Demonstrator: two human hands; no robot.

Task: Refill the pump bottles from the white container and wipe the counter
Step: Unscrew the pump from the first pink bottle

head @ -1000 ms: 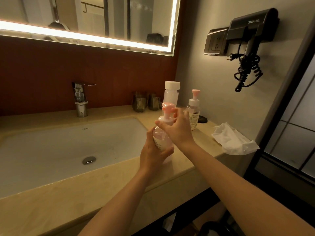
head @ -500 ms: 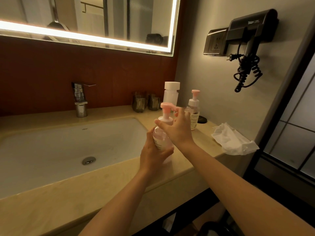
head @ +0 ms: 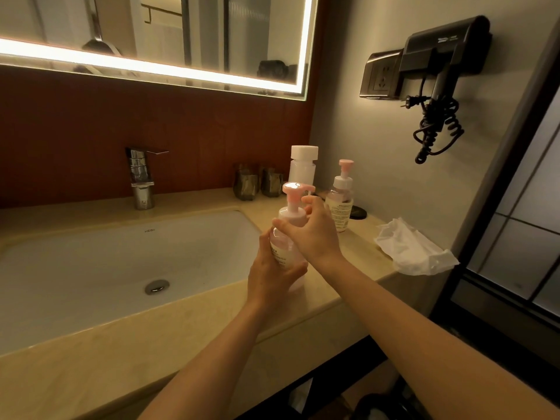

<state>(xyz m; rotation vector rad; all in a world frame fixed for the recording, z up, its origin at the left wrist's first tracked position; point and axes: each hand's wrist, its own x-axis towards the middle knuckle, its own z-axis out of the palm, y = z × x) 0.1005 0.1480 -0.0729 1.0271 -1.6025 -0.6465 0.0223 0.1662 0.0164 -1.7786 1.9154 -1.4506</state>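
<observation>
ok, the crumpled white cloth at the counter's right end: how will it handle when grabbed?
Likely floppy: the white cloth lies crumpled in folds, so it should bunch, not lift flat. Probably light; it looks thin. Its corner overhangs the counter edge, so a sideways push may slide it off.

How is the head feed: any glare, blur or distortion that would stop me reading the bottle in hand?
Head view: the mirror light strip is blown out, the rest dim; the pump bottle shows a glint on its pink head; its label is too small to read, partly behind the left hand; the wide lens slants the door frame.
</observation>
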